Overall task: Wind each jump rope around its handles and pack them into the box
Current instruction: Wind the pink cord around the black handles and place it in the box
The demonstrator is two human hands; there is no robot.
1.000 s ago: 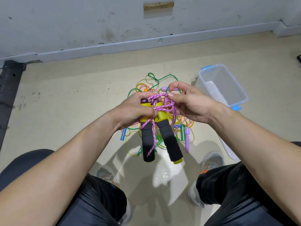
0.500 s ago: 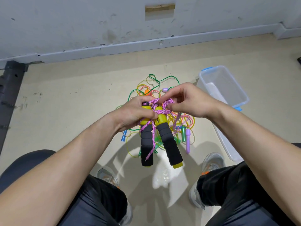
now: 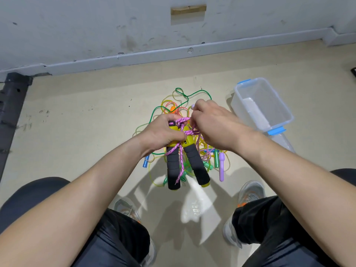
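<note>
The beige floor under me is bearing a tangle of jump ropes, a clear box standing nearby.

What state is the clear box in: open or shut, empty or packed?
Open and empty: the clear box has no lid on top, and its bare inside shows no rope.

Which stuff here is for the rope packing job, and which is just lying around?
For the job: pink rope, pinched by the right hand; its handles, gripped by the left hand; rope pile; clear box.
Just lying about: black bar by the wall; wooden block on the wall.
</note>
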